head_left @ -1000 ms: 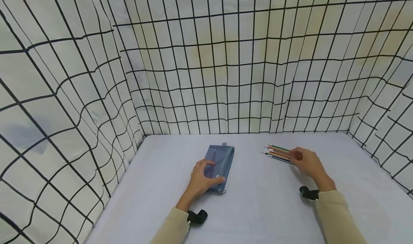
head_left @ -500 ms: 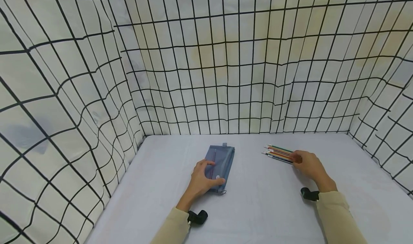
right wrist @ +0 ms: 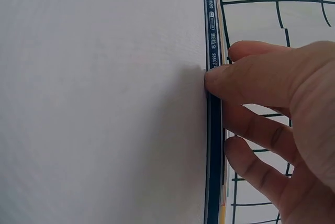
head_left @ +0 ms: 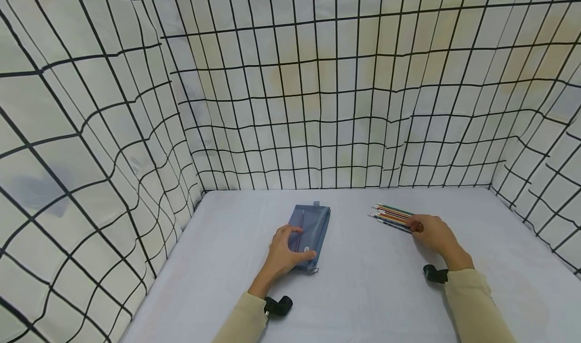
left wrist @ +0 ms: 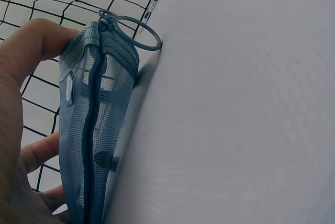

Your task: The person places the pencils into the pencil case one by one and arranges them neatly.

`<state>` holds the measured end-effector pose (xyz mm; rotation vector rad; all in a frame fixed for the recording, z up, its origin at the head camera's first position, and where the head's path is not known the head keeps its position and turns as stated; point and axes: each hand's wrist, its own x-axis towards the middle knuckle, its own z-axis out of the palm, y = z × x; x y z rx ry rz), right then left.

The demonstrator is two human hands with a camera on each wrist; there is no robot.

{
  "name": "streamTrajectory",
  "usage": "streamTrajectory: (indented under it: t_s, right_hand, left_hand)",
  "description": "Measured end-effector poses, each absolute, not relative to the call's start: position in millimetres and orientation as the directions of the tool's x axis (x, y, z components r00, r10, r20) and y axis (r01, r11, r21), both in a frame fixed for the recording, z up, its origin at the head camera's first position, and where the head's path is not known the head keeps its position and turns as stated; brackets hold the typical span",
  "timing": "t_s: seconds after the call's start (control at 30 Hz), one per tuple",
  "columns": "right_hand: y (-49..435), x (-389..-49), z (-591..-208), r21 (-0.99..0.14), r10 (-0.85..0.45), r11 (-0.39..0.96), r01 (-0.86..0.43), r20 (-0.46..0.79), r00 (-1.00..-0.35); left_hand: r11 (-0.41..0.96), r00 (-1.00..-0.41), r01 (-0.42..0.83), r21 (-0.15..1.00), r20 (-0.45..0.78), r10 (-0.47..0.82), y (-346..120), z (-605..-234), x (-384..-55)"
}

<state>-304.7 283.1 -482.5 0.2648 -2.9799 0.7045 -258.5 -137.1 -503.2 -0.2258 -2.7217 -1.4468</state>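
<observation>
I've got my left hand (head_left: 281, 251) resting loosely spread on the pouch (head_left: 314, 223), probably so it won't slide, while my right hand (head_left: 433, 232) pinches the pencils (head_left: 390, 216) across the table (head_left: 354, 292), I guess so they don't fan out.

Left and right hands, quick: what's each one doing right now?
Left hand: closed, holding the blue pouch.
Right hand: closed, pinching the bundle of pencils.
</observation>
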Motion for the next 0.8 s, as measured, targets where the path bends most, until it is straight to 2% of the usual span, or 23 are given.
streamTrajectory:
  t_s: [0.27, 0.8]
  right_hand:
    - [282.1, -303.8, -480.6, -0.418, -0.178, 0.887, -0.198, 0.087, -0.980]
    - [281.4, -305.7, -480.2, -0.454, -0.198, 0.864, -0.216, 0.089, -0.976]
  left_hand:
    - [0.553, -0.990, 0.142, 0.821, 0.105, 0.098, -136.9, -503.3, -258.8]
    - [0.551, -0.990, 0.143, 0.822, 0.108, 0.096, -136.9, -503.2, -258.9]
